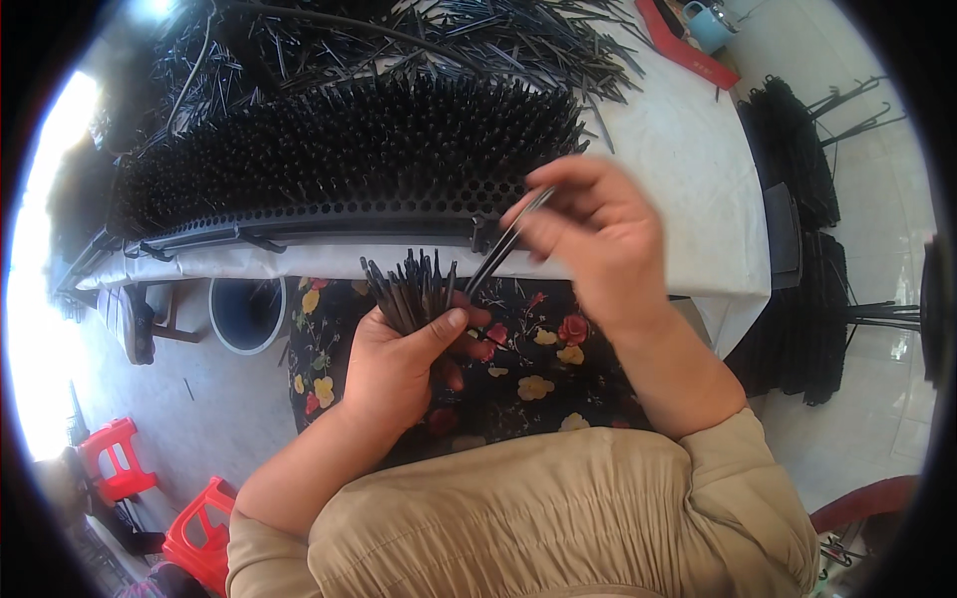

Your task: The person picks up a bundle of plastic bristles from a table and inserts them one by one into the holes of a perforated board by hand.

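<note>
Two hands are at work over the flowered cloth (pixel 533 387), and both are closed on something. The left hand (pixel 389 367) is clamped on a bundle of black sticks (pixel 411 289), with the thumb pressed across the lower part. The bundle rises out of this grip toward 12 o'clock, its upper ends spread a little like a fan. The right hand (pixel 620 244) is at 2 o'clock from the left one, its fingertips together on dark slim pieces (pixel 490 261). These run from the fingertips toward 7 o'clock, and their lower ends come near the left fingers; if they touch, I cannot tell, because this part is blurred.

In my judgement, each stick is light and rather stiff, with a smooth surface that can slip from a loose pinch. One alone is perhaps easy to bend, so I would take it near its upper end with thumb and forefinger. The bundle is better held low, with the whole hand around it, because single sticks could slide out.

From the bundle, the black rack (pixel 369 206) full of upright sticks lies between 11 and 12 o'clock, and a loose heap of sticks (pixel 538 45) lies at 1 o'clock.
</note>
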Demonstrator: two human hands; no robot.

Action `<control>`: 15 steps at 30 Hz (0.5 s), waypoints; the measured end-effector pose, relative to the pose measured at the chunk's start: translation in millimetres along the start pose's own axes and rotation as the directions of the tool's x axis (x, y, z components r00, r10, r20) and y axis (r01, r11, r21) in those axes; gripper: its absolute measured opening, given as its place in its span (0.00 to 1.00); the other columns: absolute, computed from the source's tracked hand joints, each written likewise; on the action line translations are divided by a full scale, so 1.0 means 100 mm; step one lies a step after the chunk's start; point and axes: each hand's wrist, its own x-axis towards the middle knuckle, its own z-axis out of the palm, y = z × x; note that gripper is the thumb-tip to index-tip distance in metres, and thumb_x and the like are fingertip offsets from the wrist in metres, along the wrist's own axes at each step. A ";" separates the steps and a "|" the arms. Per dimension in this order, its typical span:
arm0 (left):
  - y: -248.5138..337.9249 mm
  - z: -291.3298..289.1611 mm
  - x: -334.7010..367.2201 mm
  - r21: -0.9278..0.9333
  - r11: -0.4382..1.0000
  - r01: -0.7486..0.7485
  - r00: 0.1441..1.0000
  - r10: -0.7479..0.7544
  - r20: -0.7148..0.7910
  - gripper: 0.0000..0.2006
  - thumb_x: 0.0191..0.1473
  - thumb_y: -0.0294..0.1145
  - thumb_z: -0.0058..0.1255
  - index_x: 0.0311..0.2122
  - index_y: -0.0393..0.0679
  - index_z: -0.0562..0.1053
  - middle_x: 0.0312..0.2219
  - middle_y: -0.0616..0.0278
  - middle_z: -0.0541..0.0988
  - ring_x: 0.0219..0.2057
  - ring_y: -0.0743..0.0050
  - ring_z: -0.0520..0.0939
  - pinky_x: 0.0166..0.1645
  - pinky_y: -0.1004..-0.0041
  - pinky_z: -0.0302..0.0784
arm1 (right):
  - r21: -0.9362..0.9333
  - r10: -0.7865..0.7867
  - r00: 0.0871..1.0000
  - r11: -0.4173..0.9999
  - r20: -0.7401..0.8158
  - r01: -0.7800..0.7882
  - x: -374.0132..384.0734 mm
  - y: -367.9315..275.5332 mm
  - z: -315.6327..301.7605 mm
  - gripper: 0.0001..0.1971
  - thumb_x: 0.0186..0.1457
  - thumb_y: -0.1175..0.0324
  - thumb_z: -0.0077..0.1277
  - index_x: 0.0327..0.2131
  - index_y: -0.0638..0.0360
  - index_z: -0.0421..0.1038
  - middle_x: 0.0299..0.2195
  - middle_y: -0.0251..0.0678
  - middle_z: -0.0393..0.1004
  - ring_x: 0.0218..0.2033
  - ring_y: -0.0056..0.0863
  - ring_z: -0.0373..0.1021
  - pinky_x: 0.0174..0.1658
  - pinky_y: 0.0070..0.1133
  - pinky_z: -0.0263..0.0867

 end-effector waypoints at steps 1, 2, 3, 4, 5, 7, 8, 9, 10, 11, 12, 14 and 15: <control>-0.01 0.00 0.01 -0.002 1.000 0.000 1.000 0.000 0.000 0.08 0.57 0.27 0.54 0.42 0.38 0.73 0.33 0.52 0.81 0.28 0.68 0.83 0.20 0.77 0.75 | -0.043 -0.143 0.987 0.989 -0.078 0.140 0.05 0.00 -0.08 0.12 0.54 0.79 0.56 0.42 0.63 0.69 0.32 0.32 0.77 0.31 0.13 0.71 0.31 0.11 0.67; -0.01 -0.01 0.01 0.009 1.000 0.007 1.000 -0.007 -0.007 0.08 0.57 0.27 0.54 0.41 0.38 0.73 0.33 0.52 0.81 0.27 0.68 0.83 0.20 0.77 0.75 | -0.095 -0.286 0.947 0.957 -0.148 0.274 0.10 0.03 -0.15 0.11 0.55 0.80 0.56 0.42 0.63 0.69 0.33 0.33 0.77 0.31 0.13 0.72 0.32 0.11 0.68; -0.01 -0.02 0.02 0.019 1.000 0.014 1.000 -0.014 -0.015 0.08 0.57 0.27 0.55 0.41 0.38 0.73 0.34 0.51 0.81 0.27 0.68 0.83 0.20 0.77 0.74 | -0.233 -0.496 0.858 0.858 -0.137 0.458 0.17 0.10 -0.23 0.11 0.55 0.82 0.54 0.42 0.65 0.68 0.35 0.36 0.78 0.32 0.14 0.72 0.33 0.11 0.69; -0.01 -0.02 0.03 0.016 1.000 0.015 1.000 -0.015 -0.011 0.08 0.57 0.27 0.55 0.41 0.38 0.73 0.34 0.51 0.81 0.27 0.68 0.83 0.20 0.77 0.74 | -0.238 -0.496 0.857 0.856 -0.136 0.458 0.19 0.12 -0.27 0.11 0.55 0.82 0.54 0.42 0.65 0.68 0.35 0.36 0.78 0.32 0.14 0.72 0.33 0.11 0.69; -0.01 -0.01 0.04 0.025 0.999 0.026 1.000 -0.026 -0.014 0.08 0.57 0.27 0.55 0.41 0.38 0.73 0.33 0.52 0.81 0.27 0.68 0.83 0.20 0.77 0.74 | -0.302 -0.576 0.809 0.798 -0.122 0.522 0.21 0.13 -0.30 0.11 0.55 0.83 0.54 0.42 0.65 0.68 0.35 0.37 0.78 0.32 0.14 0.73 0.34 0.11 0.69; -0.01 -0.01 0.04 0.035 0.999 0.038 0.999 -0.037 -0.017 0.08 0.57 0.28 0.55 0.41 0.39 0.73 0.33 0.52 0.81 0.27 0.68 0.83 0.20 0.77 0.74 | -0.364 -0.648 0.754 0.730 -0.102 0.578 0.23 0.17 -0.34 0.11 0.55 0.84 0.53 0.42 0.66 0.68 0.35 0.38 0.78 0.33 0.14 0.73 0.35 0.11 0.70; -0.01 -0.01 0.04 0.042 0.998 0.041 0.999 -0.040 -0.017 0.08 0.57 0.28 0.55 0.41 0.39 0.73 0.33 0.52 0.81 0.27 0.69 0.83 0.20 0.77 0.73 | -0.374 -0.657 0.748 0.720 -0.094 0.585 0.25 0.19 -0.35 0.11 0.55 0.85 0.53 0.42 0.66 0.68 0.35 0.38 0.78 0.33 0.14 0.73 0.35 0.11 0.70; -0.01 -0.01 0.04 0.050 0.998 0.044 0.999 -0.043 -0.017 0.08 0.57 0.28 0.55 0.41 0.39 0.73 0.33 0.52 0.82 0.27 0.69 0.83 0.20 0.76 0.73 | -0.383 -0.666 0.741 0.709 -0.087 0.592 0.25 0.20 -0.36 0.12 0.55 0.85 0.53 0.42 0.66 0.68 0.36 0.39 0.78 0.33 0.14 0.73 0.36 0.11 0.69; -0.01 -0.01 0.04 0.051 0.998 0.044 0.999 -0.043 -0.019 0.08 0.57 0.28 0.55 0.41 0.39 0.73 0.33 0.52 0.82 0.27 0.69 0.83 0.20 0.76 0.73 | -0.381 -0.666 0.741 0.710 -0.088 0.592 0.26 0.20 -0.37 0.12 0.55 0.85 0.53 0.42 0.66 0.68 0.36 0.39 0.78 0.33 0.14 0.73 0.36 0.11 0.69; -0.01 -0.01 0.04 0.053 0.998 0.045 0.999 -0.044 -0.022 0.08 0.57 0.28 0.55 0.41 0.39 0.74 0.33 0.53 0.82 0.27 0.69 0.83 0.20 0.76 0.73 | -0.368 -0.657 0.750 0.717 -0.075 0.591 0.26 0.20 -0.39 0.12 0.55 0.85 0.53 0.42 0.66 0.68 0.36 0.39 0.78 0.33 0.14 0.73 0.35 0.10 0.69; -0.02 -0.01 0.03 0.055 0.997 0.047 0.999 -0.045 -0.025 0.08 0.56 0.28 0.55 0.41 0.40 0.74 0.33 0.53 0.82 0.27 0.69 0.83 0.21 0.76 0.73 | -0.355 -0.648 0.759 0.725 -0.062 0.590 0.26 0.20 -0.39 0.12 0.55 0.85 0.53 0.42 0.66 0.67 0.36 0.40 0.78 0.33 0.14 0.73 0.35 0.10 0.69; -0.02 -0.02 0.04 0.059 0.997 0.054 0.998 -0.054 -0.013 0.08 0.57 0.27 0.54 0.41 0.39 0.73 0.33 0.54 0.82 0.28 0.69 0.83 0.22 0.77 0.73 | -0.306 -0.633 0.772 0.747 -0.056 0.590 0.26 0.22 -0.39 0.12 0.55 0.85 0.53 0.42 0.66 0.67 0.36 0.40 0.78 0.33 0.14 0.73 0.34 0.10 0.68; -0.02 -0.03 0.05 0.063 0.996 0.062 0.998 -0.062 -0.002 0.07 0.58 0.27 0.54 0.41 0.39 0.73 0.34 0.55 0.81 0.30 0.70 0.84 0.23 0.78 0.73 | -0.255 -0.618 0.785 0.767 -0.048 0.589 0.27 0.23 -0.39 0.11 0.55 0.85 0.53 0.42 0.66 0.67 0.36 0.40 0.78 0.33 0.14 0.73 0.34 0.10 0.68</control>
